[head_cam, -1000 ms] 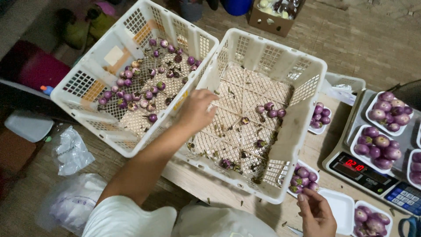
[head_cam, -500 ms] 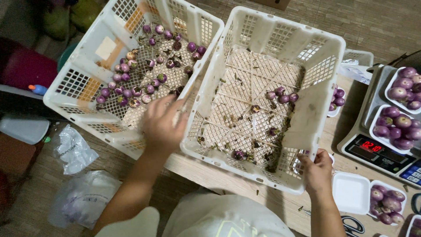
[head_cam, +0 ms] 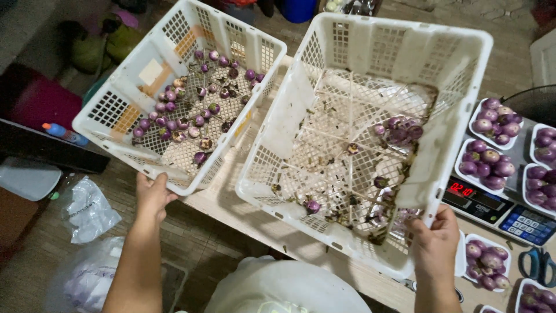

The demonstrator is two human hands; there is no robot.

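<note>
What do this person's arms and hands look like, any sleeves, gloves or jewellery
Both forearms are bare, with no sleeve reaching them in view. The left hand and the right hand wear no gloves, and no ring, watch or bracelet shows. The fingers are bare too. Pale, whitish clothing covers the body below.

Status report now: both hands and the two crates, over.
Left hand grips left crate rim. Right hand grips right crate corner. Small purple eggplants inside both. Scale close beside.

I see a wooden tabletop carrying two white crates side by side, a scale to their right, white trays of purple eggplants near the edge, and blue-handled scissors.
</note>
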